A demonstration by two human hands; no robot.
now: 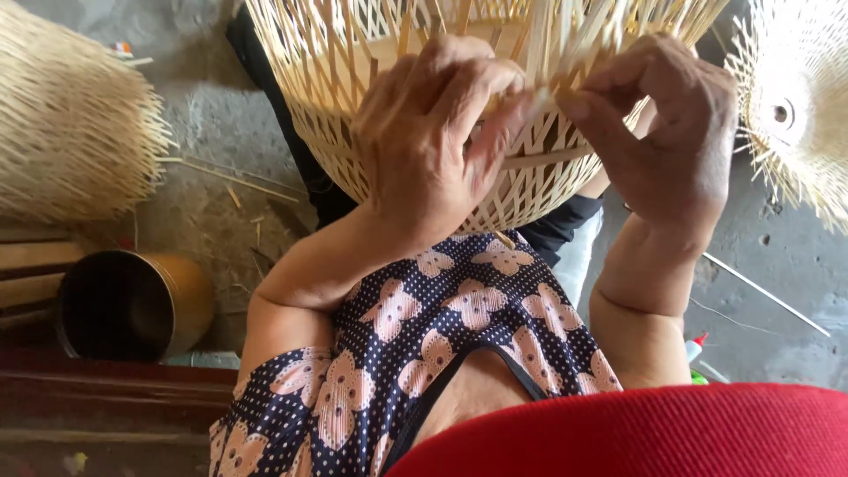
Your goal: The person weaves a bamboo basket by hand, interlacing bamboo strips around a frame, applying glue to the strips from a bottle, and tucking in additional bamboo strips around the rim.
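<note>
Head view: both hands' grip pinches loose strips (552, 53) of a pale, open-weave bamboo basket (353, 97).

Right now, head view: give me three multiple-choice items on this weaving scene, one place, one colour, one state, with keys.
1. Where does the round metal tin lie?
A. lower left, on its side
B. upper right, upright
C. on the person's lap

2. What colour are the strips of the woven basket?
A. dark green
B. pale cream
C. black

3. What are the left hand and right hand doing?
A. hanging clear of the basket
B. both on the basket, fingers pinching thin strips
C. holding the glue bottle

Keys: 1 A, its dark open mouth faces the camera at lower left. 2 B, every strip is light cream. 3 B, the fingertips of both hands meet at loose strip ends on the weave.
</note>
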